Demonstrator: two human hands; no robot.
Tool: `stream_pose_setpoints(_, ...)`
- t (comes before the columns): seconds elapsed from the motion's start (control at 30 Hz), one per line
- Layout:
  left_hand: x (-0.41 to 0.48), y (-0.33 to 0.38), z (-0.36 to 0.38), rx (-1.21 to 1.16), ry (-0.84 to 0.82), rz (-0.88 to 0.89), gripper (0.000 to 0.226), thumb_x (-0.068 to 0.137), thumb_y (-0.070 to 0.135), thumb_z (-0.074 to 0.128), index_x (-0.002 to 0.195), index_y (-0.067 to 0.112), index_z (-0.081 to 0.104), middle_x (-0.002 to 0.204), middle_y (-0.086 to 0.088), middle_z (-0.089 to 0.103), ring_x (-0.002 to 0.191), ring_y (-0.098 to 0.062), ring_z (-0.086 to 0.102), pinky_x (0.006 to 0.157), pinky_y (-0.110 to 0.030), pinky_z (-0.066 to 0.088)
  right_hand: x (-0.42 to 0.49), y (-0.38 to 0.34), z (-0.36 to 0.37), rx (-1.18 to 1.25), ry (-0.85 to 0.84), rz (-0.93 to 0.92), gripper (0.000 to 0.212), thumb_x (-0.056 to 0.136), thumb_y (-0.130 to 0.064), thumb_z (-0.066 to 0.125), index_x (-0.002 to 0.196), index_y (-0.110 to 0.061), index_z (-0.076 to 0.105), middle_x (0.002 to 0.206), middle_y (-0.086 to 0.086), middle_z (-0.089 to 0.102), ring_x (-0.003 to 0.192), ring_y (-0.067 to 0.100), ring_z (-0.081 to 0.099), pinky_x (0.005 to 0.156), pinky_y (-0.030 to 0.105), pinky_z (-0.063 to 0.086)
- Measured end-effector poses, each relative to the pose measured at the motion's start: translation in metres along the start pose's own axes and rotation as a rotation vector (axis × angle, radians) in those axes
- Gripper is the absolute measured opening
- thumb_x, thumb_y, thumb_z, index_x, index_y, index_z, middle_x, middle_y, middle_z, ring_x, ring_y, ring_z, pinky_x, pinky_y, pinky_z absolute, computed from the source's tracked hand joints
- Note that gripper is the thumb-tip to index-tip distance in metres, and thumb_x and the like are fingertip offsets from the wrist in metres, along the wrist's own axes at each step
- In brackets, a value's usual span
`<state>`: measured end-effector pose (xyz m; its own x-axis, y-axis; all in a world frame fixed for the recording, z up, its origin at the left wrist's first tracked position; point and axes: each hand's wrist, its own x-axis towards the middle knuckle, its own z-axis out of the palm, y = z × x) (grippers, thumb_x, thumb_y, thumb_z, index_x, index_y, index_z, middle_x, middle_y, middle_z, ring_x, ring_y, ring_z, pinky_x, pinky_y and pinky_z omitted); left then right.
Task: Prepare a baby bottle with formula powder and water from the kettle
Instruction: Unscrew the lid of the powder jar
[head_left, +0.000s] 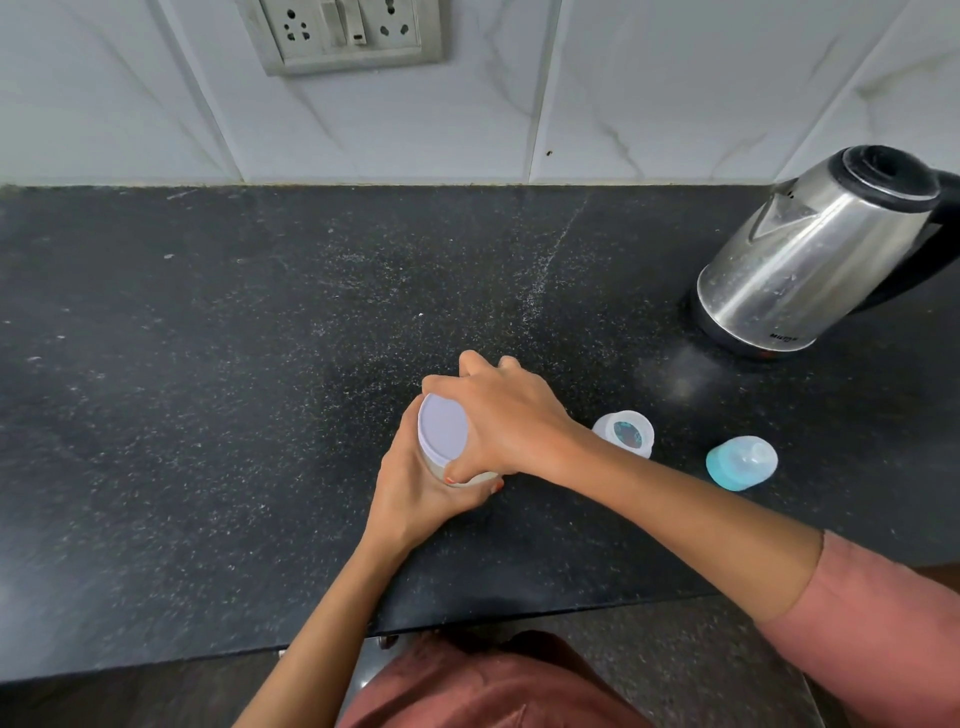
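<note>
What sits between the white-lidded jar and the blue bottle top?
The open baby bottle stands there, just past the right hand, in the head view.

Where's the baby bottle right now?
Head view, right of centre: the baby bottle stands on the counter beside the right hand, with the teal cap to its right and the kettle behind.

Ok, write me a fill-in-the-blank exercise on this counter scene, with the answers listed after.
1. The left hand holds the jar while the right hand grips its ____.
2. The steel kettle stands at the far ____ side of the counter.
3. The blue-ringed teat cap lies beside the uncapped baby ____.
Missing words: lid; right; bottle.
</note>
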<state>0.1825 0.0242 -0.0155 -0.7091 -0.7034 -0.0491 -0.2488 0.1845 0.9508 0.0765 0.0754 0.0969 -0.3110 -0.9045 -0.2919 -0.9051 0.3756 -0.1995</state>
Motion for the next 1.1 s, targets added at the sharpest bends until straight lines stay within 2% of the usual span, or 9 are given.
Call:
stream_pose_setpoints(0.13,-0.001,0.003,-0.001,0.005,-0.011,0.007,0.087,0.041,0.045,0.084,0.110,0.062,0.034,0.107,0.035,0.055,0.101,0.009,0.054,0.077,-0.017,0.045,-0.001,0.000,-0.004,-0.030,-0.039,-0.062,0.072,0.063,-0.033,0.075,0.126,-0.035,0.041,0.115,0.000,0.042,0.089,0.022,0.034,0.055,0.029,0.030)
stream_pose_setpoints(0.37,0.000,0.007,-0.004,0.011,-0.052,0.023,0.080,0.040,0.047,0.081,0.104,0.064,0.037,0.102,0.032,0.058,0.098,0.015,0.052,0.072,-0.004,0.042,0.000,0.009,-0.015,-0.137,-0.181,-0.278,0.075,0.067,-0.017,0.074,0.130,-0.037,0.038,0.124,-0.005,0.038,0.101,0.020,0.034,0.053,0.026,0.028)
stream_pose_setpoints(0.47,-0.001,0.004,-0.003,-0.015,-0.057,0.006,0.081,0.039,0.047,0.081,0.110,0.046,0.042,0.107,0.022,0.058,0.101,0.013,0.053,0.075,-0.004,0.042,0.001,0.013,-0.016,-0.054,-0.244,-0.338,0.074,0.069,-0.010,0.071,0.131,-0.033,0.038,0.137,-0.007,0.034,0.125,0.021,0.028,0.080,0.037,0.044)
stream_pose_setpoints(0.53,0.000,0.004,-0.003,-0.007,-0.057,0.007,0.086,0.039,0.050,0.079,0.114,0.043,0.039,0.110,0.020,0.056,0.103,0.014,0.051,0.075,-0.004,0.042,0.000,0.013,-0.020,0.041,-0.270,-0.356,0.073,0.071,-0.016,0.073,0.134,-0.028,0.039,0.145,-0.004,0.032,0.136,0.021,0.021,0.106,0.039,0.030)
stream_pose_setpoints(0.57,0.000,0.004,-0.003,-0.011,-0.058,0.008,0.088,0.039,0.049,0.080,0.116,0.047,0.036,0.111,0.023,0.056,0.104,0.014,0.051,0.075,-0.004,0.042,-0.001,0.012,-0.022,0.117,-0.241,-0.321,0.072,0.072,-0.023,0.073,0.136,-0.027,0.038,0.147,-0.003,0.031,0.137,0.019,0.022,0.109,0.038,0.026)
stream_pose_setpoints(0.67,-0.001,0.005,-0.003,-0.056,-0.060,0.018,0.088,0.042,0.043,0.082,0.110,0.068,0.033,0.110,0.036,0.054,0.101,0.015,0.053,0.073,-0.002,0.042,-0.007,0.011,-0.024,0.201,-0.071,-0.069,0.071,0.076,-0.048,0.066,0.137,-0.028,0.036,0.139,0.000,0.037,0.127,0.025,0.035,0.091,0.035,0.036)
stream_pose_setpoints(0.8,-0.002,0.008,-0.002,-0.090,-0.070,0.052,0.089,0.045,0.036,0.083,0.110,0.069,0.033,0.110,0.041,0.052,0.103,0.014,0.053,0.072,-0.002,0.042,-0.012,-0.004,-0.010,-0.131,-0.089,0.102,0.075,0.077,-0.068,0.047,0.138,-0.028,0.029,0.129,0.011,0.040,0.112,0.034,0.044,0.073,0.036,0.029)
stream_pose_setpoints(0.93,-0.001,0.006,-0.001,-0.091,-0.084,0.052,0.088,0.047,0.034,0.083,0.111,0.067,0.033,0.109,0.037,0.054,0.101,0.012,0.054,0.072,-0.002,0.043,-0.012,-0.013,-0.007,-0.109,-0.028,0.045,0.060,0.080,-0.048,0.057,0.132,-0.027,0.034,0.124,0.010,0.041,0.105,0.031,0.045,0.068,0.035,0.030)
stream_pose_setpoints(1.1,0.001,0.001,-0.001,-0.060,-0.090,0.033,0.084,0.044,0.039,0.082,0.112,0.054,0.036,0.111,0.016,0.060,0.105,0.004,0.056,0.079,-0.008,0.044,-0.011,-0.011,-0.017,0.000,-0.188,-0.192,0.064,0.066,-0.005,0.067,0.122,-0.025,0.043,0.126,-0.001,0.039,0.119,0.023,0.034,0.078,0.035,0.037)
